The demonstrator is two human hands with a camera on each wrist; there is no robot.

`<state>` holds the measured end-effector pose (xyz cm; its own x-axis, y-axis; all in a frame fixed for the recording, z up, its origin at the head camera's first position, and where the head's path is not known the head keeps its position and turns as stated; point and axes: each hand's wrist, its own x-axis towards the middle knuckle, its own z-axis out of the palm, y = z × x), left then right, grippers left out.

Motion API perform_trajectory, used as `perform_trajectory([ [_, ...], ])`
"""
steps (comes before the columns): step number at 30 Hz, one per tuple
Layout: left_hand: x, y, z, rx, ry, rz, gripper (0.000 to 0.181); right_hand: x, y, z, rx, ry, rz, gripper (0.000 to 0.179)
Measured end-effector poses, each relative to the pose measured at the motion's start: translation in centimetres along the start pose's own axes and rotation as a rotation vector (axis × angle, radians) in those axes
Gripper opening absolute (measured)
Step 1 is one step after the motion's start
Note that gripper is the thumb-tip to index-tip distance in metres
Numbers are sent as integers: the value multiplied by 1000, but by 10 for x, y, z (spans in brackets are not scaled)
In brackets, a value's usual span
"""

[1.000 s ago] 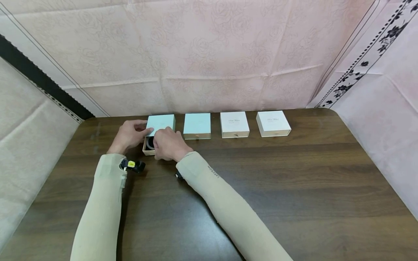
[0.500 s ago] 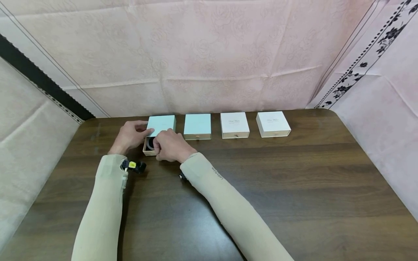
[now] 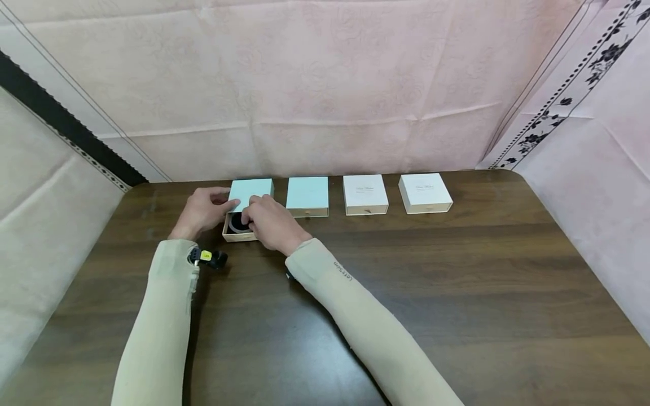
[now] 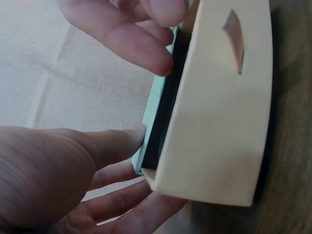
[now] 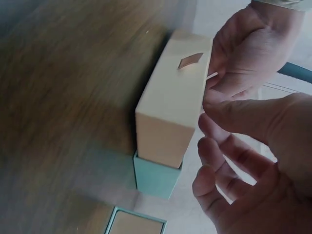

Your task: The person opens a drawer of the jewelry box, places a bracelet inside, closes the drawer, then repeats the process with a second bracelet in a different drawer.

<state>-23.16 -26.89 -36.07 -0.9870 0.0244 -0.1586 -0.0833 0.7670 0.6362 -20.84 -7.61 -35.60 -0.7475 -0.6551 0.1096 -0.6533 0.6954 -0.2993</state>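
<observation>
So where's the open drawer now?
In the head view, left of centre, the drawer sticks out from the near side of the leftmost teal box, by the right hand.

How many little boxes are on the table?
4, in a row: the open mint-green drawer box at left, the closed mint-green box next, then one white box and another white box at right.

From far off I see a minty blue-green square box (image 3: pixel 251 190) with a cream drawer (image 4: pixel 214 136) and tan tab (image 4: pixel 235 36), a second minty square box (image 3: pixel 307 193), two white square boxes (image 3: pixel 364 190) with grey writing, a brown streaky wooden table (image 3: pixel 437 293), and pink rose-patterned cloth (image 3: pixel 325 84).
</observation>
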Motion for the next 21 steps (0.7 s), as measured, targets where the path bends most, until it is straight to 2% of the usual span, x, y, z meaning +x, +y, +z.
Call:
perform_trajectory([
  [7, 1, 0, -1, 17, 14, 21, 62, 3, 6, 3, -23, 29, -20, 15],
  [21, 2, -1, 2, 34, 17, 26, 61, 5, 8, 9, -25, 34, -38, 26],
])
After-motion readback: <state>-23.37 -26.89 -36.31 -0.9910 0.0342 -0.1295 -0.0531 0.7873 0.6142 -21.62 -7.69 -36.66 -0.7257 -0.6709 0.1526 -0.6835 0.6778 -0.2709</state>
